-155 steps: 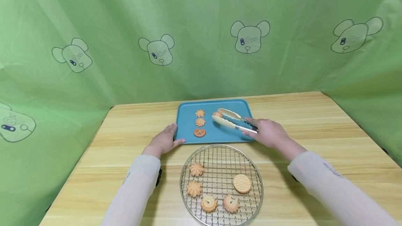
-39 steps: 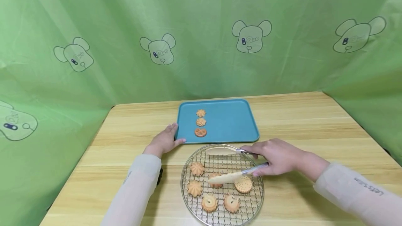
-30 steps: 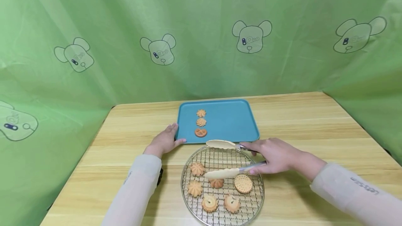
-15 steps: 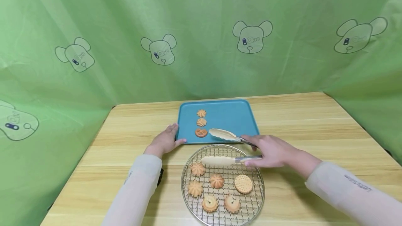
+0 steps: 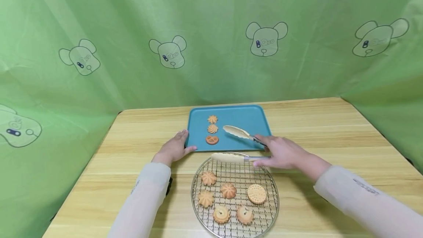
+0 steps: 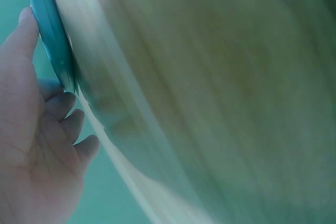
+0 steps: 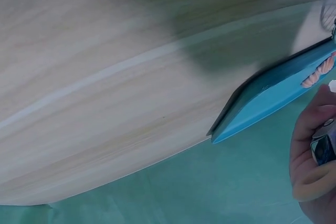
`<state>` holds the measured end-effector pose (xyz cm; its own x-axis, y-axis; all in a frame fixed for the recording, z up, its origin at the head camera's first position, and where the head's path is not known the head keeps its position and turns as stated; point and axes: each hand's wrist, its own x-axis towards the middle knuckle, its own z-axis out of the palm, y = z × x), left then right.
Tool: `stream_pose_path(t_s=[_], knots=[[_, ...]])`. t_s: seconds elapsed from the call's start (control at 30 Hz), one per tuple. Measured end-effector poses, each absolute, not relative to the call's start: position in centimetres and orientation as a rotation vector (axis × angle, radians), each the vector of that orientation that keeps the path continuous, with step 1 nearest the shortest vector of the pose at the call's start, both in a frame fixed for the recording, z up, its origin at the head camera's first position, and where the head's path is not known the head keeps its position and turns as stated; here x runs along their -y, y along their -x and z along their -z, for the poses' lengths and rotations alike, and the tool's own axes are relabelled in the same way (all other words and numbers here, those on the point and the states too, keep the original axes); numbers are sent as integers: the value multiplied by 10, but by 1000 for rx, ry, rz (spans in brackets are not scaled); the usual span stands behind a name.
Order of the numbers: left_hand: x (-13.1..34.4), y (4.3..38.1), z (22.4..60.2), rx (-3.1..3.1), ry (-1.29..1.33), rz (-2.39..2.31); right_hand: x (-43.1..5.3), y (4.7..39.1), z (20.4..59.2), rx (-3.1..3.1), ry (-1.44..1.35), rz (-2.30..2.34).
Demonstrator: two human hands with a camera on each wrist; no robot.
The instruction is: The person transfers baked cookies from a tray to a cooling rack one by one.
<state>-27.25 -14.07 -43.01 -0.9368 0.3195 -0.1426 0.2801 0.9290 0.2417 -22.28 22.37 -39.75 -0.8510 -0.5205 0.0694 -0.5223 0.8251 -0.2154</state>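
Note:
My left hand (image 5: 172, 149) holds the near left corner of a blue tray (image 5: 244, 115), the thumb along its front edge and the other fingers at its left side. In the left wrist view the thumb touches the rim (image 6: 51, 30). My right hand (image 5: 281, 152) grips tongs (image 5: 236, 131) with pale tips and metal arms. Their arms are spread, with nothing between the tips. One tip is over the tray, the other over the far edge of a round wire rack (image 5: 231, 173). A pretzel-shaped cookie (image 5: 212, 140), a swirled cookie (image 5: 213, 129) and a star-shaped cookie (image 5: 212, 119) line the tray's left part.
Several cookies lie on the rack, among them a reddish-brown flower-shaped cookie (image 5: 228, 191), a round dotted cookie (image 5: 256, 194) and a scalloped cookie (image 5: 221, 214). The wooden table (image 5: 138, 127) is backed by a green curtain (image 5: 211, 76) printed with bear heads.
The flower-shaped cookie went from the tray to the middle of the rack, carried by the tongs, which let it go. The spread tongs have since moved back toward the tray. My left hand stayed put.

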Motion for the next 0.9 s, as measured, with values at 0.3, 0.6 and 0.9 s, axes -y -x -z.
stream_pose_path(t_s=[0.3,0.6,0.9], knots=[[141,273,430,-2911,-454,-320,-219,237,399,2983,-822,-280],[140,273,429,-2911,-466,-327,-209,249,394,2996,-856,-183],[141,274,430,-2908,-459,-328,-198,257,386,3010,-884,-105]])
